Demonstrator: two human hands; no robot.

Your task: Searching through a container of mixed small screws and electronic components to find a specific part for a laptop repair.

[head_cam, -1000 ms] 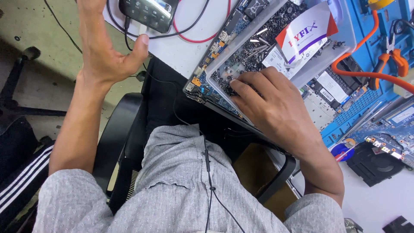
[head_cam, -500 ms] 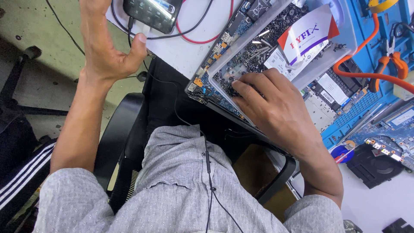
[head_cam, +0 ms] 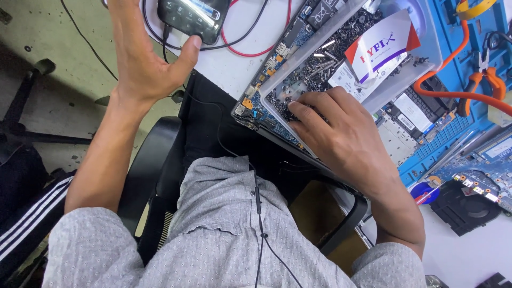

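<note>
My left hand (head_cam: pixel 141 58) is raised with the palm open and the fingers apart. Its thumb tip touches the near edge of a black handheld device (head_cam: pixel 192 16) on the white table. My right hand (head_cam: pixel 341 133) reaches into a clear plastic tray (head_cam: pixel 426 64), fingertips pressed down among the several small dark screws (head_cam: pixel 309 80). Its thumb is hidden, so a pinched screw cannot be made out. The tray lies on an opened laptop with a bare blue circuit board (head_cam: pixel 256 106).
A white, red and purple packet (head_cam: pixel 381 48) lies in the tray. Black and red wires (head_cam: pixel 256 50) loop by the device. A blue work mat (head_cam: pixel 442 138), orange cable (head_cam: pixel 442 90), orange-handled pliers (head_cam: pixel 488 80) and a black fan (head_cam: pixel 464 205) sit right. Chair armrest (head_cam: pixel 154 154) below left.
My right hand's fingers have shifted a little among the screws. My left hand has stayed raised and open by the black device.
</note>
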